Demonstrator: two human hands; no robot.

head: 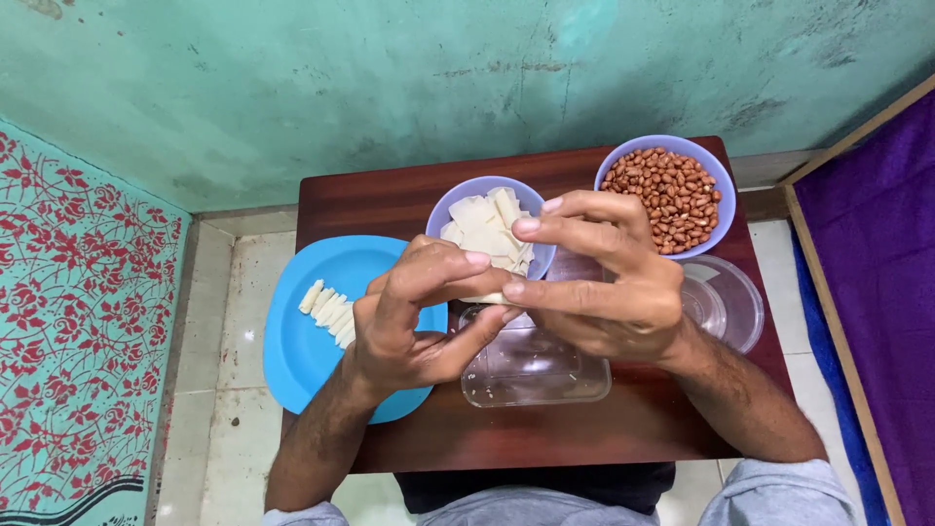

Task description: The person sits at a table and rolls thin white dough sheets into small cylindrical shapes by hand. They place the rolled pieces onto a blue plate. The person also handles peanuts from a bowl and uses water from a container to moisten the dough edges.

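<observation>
Head view, looking down: worn turquoise wall behind, pale tiled floor below, red-flowered turquoise cloth at far left, purple fabric (pixel 891 282) at far right, small dark reddish wooden table (pixel 390 195) at centre. Both hands raised over the table, fingertips meeting on a thin, pale cream wrapper strip (pixel 484 298), only its lower edge showing between the digits. Left hand (pixel 414 321) curled, thumb and forefinger pinching the strip's near end; right hand (pixel 609 287) likewise closed on the far end, remaining fingers spread above. Strip judged light, limp and easily torn, probably slightly tacky; best held by the edges with a gentle pinch, not squeezed flat. Directly beneath the hands, a clear plastic rectangular container (pixel 531 365), smooth, glossy, nothing visible inside. Behind the hands, a lavender plastic bowl (pixel 458 200) stacked with flat, squarish cream sheets of the same material (pixel 477 222). Rear right, a second lavender bowl (pixel 709 161) heaped with red-brown skinned peanuts (pixel 667 195), small, oval, matte. Right of the container, a clear round lid or dish (pixel 735 302), partly hidden by the right wrist. Left, a round blue plastic plate (pixel 302 360) overhanging the table edge, carrying a slanted row of short, pale rolled pieces (pixel 329 312) lying side by side, touching.
</observation>
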